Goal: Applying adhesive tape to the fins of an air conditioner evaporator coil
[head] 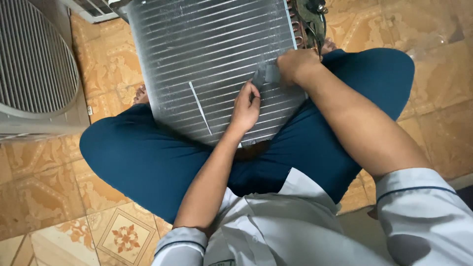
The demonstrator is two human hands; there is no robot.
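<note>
Left hand (245, 106) rests on the finned coil (212, 64), fingers curled, fingertips pinching the near end of a small grey comb (266, 75). Right hand (295, 65) is closed over the comb's far end, near the coil's right edge. The comb lies between the two hands, touching both, its long axis running roughly left to right along the ribs; the right hand is slightly farther up the coil. The coil leans across the person's crossed legs (148, 157), sloping away toward copper tubes (298, 24) at its upper right corner. A thin pale strip (200, 108) lies aslant on the fins, left of the left hand. A fan housing (34, 64) stands on the tiled floor (59, 207) at far left.
</note>
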